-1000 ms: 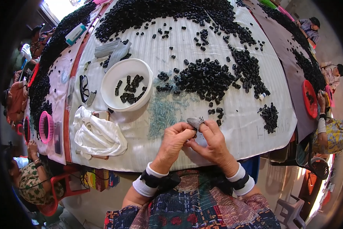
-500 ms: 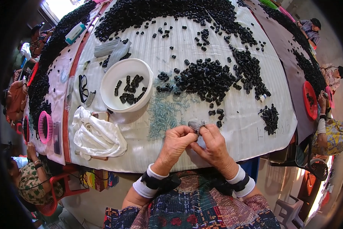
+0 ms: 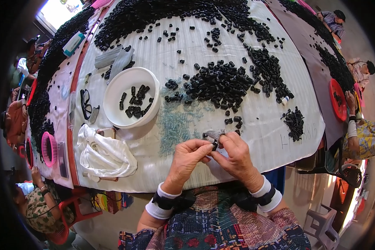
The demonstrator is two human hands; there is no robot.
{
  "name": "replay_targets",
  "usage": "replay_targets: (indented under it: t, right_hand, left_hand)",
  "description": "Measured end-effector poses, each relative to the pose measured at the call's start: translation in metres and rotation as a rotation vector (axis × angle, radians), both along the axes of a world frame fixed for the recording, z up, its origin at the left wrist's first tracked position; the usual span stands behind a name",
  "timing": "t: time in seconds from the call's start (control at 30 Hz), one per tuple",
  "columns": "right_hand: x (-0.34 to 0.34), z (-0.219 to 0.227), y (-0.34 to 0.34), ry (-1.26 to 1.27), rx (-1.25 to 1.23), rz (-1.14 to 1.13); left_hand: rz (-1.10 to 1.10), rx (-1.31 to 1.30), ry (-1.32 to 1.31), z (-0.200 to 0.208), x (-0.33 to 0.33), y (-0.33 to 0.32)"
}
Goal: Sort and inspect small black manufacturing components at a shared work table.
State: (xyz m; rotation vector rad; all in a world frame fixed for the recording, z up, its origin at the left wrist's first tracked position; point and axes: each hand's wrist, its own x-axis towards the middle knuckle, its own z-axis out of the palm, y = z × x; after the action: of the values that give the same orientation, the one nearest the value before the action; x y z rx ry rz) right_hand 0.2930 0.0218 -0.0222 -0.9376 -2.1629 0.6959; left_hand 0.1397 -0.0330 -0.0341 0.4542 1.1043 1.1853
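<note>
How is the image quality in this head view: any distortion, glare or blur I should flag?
Head view: strong fisheye bend, the table edges curve and the corners go black. The window at upper left is blown out. Daylight is even, with only soft shadows beside the white bowl. The left hand and right hand are sharp; the small dark piece between them is too small to make out.

You have one white bowl, one white cloth, one pair of glasses, and two red trays at the desk's edges.
</note>
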Motion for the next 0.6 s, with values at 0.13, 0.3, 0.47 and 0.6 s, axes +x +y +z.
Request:
replay_targets:
  t: [0.13,0.3,0.47,0.6]
  right_hand:
    - [0.000,-0.004,0.000,0.016,-0.001,0.030]
    - [-0.003,-0.009,-0.006,0.009,0.038,0.013]
    - [-0.003,-0.008,-0.003,0.037,0.049,0.039]
    - [-0.001,-0.003,-0.005,0.005,0.068,0.032]
  left_hand:
    - [0.012,0.007,-0.016,-0.003,0.000,0.000]
    - [0.018,0.026,-0.059,-0.009,-0.002,0.001]
    - [0.003,-0.002,-0.070,-0.004,-0.001,0.003]
    - [-0.017,-0.020,-0.053,0.003,0.001,0.001]
